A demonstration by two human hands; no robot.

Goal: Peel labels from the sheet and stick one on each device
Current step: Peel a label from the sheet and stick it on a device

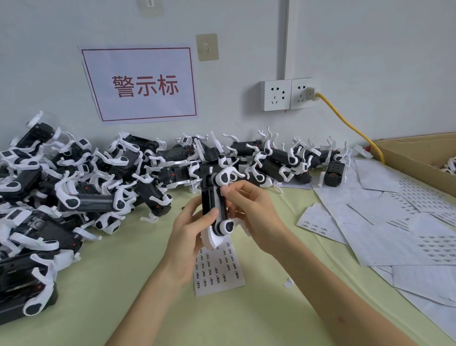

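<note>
The table's (pixel 237 323) near edge lies open. A heap of devices (pixel 64 187) blocks the left edge and the back. Loose sheets (pixel 396 235) cover the right edge, and a cardboard box (pixel 424 158) fills the far right corner.

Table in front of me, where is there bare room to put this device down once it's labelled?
Bare green table lies near you, between the device pile on the left and the spent backing sheets on the right, around the label sheet. A smaller patch sits behind your right hand. The far edge along the wall is crowded.
</note>
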